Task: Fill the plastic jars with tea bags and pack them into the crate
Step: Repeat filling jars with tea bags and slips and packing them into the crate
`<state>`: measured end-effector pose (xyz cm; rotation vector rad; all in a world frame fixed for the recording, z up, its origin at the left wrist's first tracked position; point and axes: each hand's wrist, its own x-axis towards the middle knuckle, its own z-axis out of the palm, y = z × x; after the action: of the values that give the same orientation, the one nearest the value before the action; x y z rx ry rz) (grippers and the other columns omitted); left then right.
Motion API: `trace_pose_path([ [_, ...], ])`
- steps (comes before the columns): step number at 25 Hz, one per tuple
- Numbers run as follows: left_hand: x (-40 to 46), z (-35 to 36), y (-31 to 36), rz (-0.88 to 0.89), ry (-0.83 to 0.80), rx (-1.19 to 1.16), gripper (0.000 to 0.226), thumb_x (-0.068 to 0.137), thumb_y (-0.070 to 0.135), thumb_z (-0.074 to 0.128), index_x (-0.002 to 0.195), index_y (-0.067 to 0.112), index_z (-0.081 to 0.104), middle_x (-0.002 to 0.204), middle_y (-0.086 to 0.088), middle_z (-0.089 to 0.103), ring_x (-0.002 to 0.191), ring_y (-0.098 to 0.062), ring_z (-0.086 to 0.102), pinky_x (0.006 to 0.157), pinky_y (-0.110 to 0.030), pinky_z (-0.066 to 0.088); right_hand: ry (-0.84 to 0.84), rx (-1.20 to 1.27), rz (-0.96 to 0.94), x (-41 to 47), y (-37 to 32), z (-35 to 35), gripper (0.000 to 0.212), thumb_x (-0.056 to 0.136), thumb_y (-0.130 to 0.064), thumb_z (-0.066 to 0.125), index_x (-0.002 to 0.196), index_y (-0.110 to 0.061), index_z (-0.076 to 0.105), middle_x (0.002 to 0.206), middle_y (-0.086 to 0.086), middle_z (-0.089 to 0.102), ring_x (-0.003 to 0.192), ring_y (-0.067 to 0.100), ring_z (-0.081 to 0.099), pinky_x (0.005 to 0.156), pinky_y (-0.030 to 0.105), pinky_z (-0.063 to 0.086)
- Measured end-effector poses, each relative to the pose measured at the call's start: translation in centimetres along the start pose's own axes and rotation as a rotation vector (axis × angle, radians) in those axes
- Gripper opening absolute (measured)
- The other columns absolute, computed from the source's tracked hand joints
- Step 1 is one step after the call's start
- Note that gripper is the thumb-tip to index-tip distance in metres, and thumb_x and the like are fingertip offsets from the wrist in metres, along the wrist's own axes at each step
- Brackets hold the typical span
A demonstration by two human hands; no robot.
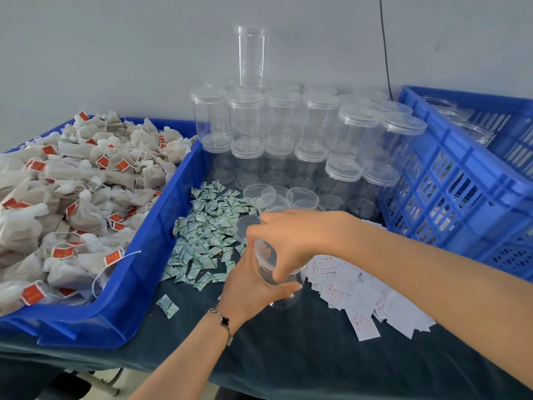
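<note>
A clear plastic jar point(269, 265) is held over the dark table between both hands. My left hand point(248, 287) grips its lower body from the left. My right hand point(291, 241) curls over its top end, fingers round the rim or lid. The jar looks empty. A blue tray point(150, 255) on the left is heaped with tea bags point(72, 197) bearing red tags. A blue slatted crate point(450, 180) stands at the right with a few clear jars point(473, 131) lying inside.
Stacked empty lidded jars point(288, 134) stand against the wall at the back. Loose clear lids point(277, 197) lie just beyond my hands. Small green-white sachets point(207, 238) are scattered mid-table, and white paper slips point(357, 295) lie right of the held jar.
</note>
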<state>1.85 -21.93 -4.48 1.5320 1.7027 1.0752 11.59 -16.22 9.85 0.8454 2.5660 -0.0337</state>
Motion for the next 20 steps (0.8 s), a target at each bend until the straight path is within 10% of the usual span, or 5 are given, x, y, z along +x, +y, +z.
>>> trace_pose_path([
  [6, 0.1, -0.1, -0.4, 0.01, -0.005, -0.037, 0.09, 0.043, 0.064, 0.076, 0.122, 0.042, 0.04, 0.11, 0.022, 0.061, 0.1, 0.006, 0.058, 0.086, -0.03, 0.051, 0.112, 0.176, -0.107, 0.3, 1.8, -0.1, 0.062, 0.065, -0.035, 0.075, 0.116, -0.037, 0.039, 0.105, -0.01, 0.037, 0.08, 0.008, 0.047, 0.053, 0.025, 0.035],
  [12, -0.1, 0.2, -0.5, -0.021, -0.009, -0.029, 0.092, 0.039, 0.073, 0.074, 0.117, 0.043, 0.034, 0.117, 0.023, 0.051, 0.113, 0.003, 0.052, 0.096, -0.023, 0.043, 0.151, 0.852, 0.291, 2.8, 7.7, 0.3, 0.049, 0.076, -0.052, 0.068, 0.111, -0.025, 0.048, 0.111, -0.007, 0.05, 0.094, 0.013, 0.054, 0.068, 0.032, 0.05],
  [17, -0.2, 0.2, -0.4, -0.024, -0.004, -0.053, 0.088, 0.039, 0.073, 0.075, 0.113, 0.051, 0.035, 0.116, 0.028, 0.051, 0.112, 0.009, 0.05, 0.091, -0.014, 0.041, 0.727, 1.021, 0.429, 6.9, 9.0, 3.2, 0.048, 0.077, -0.041, 0.073, 0.107, -0.016, 0.046, 0.118, 0.002, 0.045, 0.098, 0.014, 0.046, 0.069, 0.022, 0.036],
  [20, 0.3, -0.9, 0.4, -0.023, 0.109, -0.103, 0.075, 0.04, 0.07, 0.077, 0.103, 0.054, 0.04, 0.105, 0.04, 0.053, 0.102, 0.021, 0.049, 0.077, -0.003, 0.04, 0.559, 0.945, 0.435, 7.2, 9.0, 5.9, 0.053, 0.073, -0.026, 0.079, 0.112, -0.01, 0.048, 0.125, 0.007, 0.043, 0.109, 0.018, 0.045, 0.082, 0.023, 0.034],
])
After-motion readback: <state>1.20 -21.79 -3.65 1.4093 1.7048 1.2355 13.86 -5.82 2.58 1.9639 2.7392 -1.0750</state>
